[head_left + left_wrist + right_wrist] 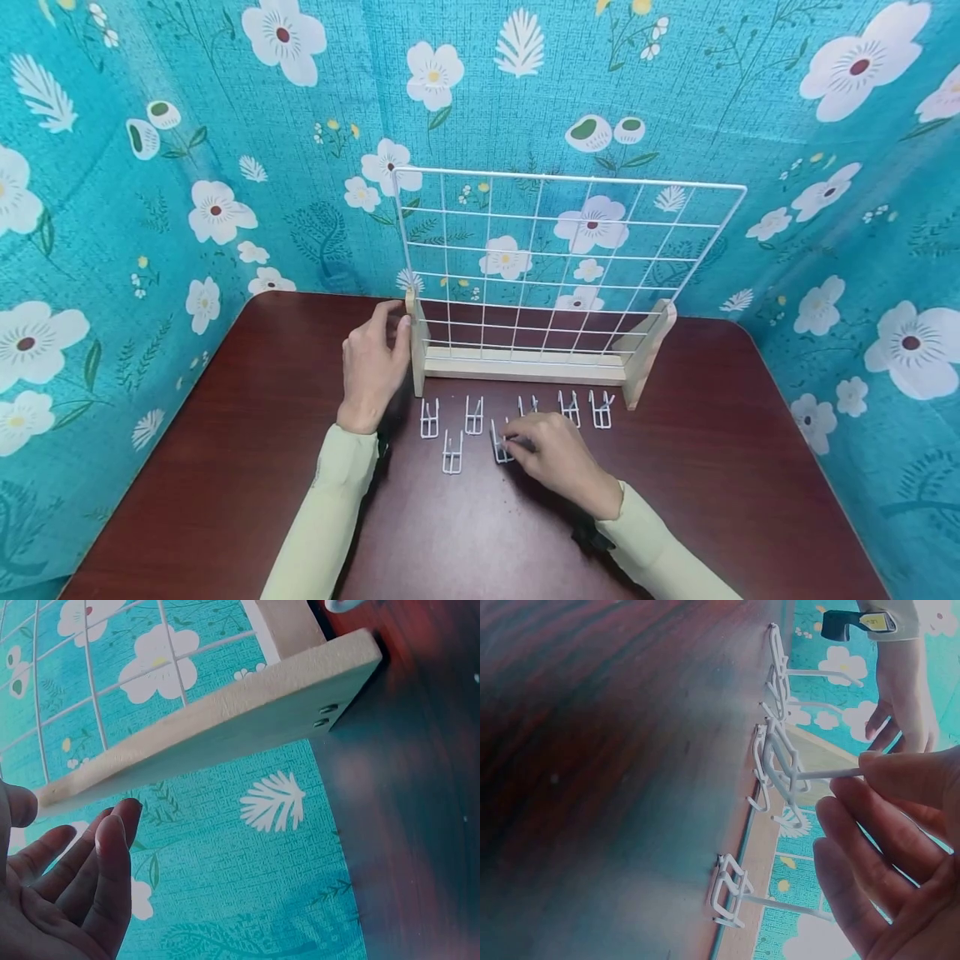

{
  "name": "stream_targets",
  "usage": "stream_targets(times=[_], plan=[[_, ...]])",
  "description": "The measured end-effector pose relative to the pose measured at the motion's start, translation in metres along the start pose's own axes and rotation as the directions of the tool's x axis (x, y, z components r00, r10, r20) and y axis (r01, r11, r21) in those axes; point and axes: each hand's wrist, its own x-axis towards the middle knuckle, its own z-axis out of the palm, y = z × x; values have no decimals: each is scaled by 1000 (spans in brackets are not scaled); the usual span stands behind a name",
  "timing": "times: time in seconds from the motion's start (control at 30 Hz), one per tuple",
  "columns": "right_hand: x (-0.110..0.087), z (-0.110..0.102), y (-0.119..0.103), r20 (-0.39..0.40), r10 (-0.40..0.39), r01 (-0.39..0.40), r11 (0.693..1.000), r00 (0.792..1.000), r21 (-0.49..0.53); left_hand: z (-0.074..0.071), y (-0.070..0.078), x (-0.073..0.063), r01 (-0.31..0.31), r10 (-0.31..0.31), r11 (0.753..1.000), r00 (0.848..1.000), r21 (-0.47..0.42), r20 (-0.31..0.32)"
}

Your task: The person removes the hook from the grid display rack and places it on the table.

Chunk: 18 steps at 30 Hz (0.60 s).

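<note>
Between thumb and index finger, my right hand (558, 458) pinches the straight prong of a white wire hook (498, 452). The right wrist view shows that hook (801, 776) with its looped back end close to the tabletop, the other fingers loosely bent below. My left hand (373, 362) is beside the left wooden upright (417, 350) of a white wire grid rack (537, 221). Its fingers (112, 855) are loosely bent next to the upright, with nothing in the palm. The grid stands upright in its wooden base (525, 369).
Several more white wire hooks lie in front of the rack, among them one at the left (452, 454) and one at the right (601, 411). The dark red-brown table (247, 467) meets a blue floral cloth (300, 125) at its back and sides.
</note>
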Motion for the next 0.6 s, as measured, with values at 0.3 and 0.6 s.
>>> stream_targets(times=[0.3,0.6], plan=[[-2,2,-1,29,24,-24,1000,999,3,-15,-4,-15,42,-43,998,999,39,18],[-1,2,-1,27,31,-32,999,999,36,-21,-3,-28,6,-12,995,998,96,59]])
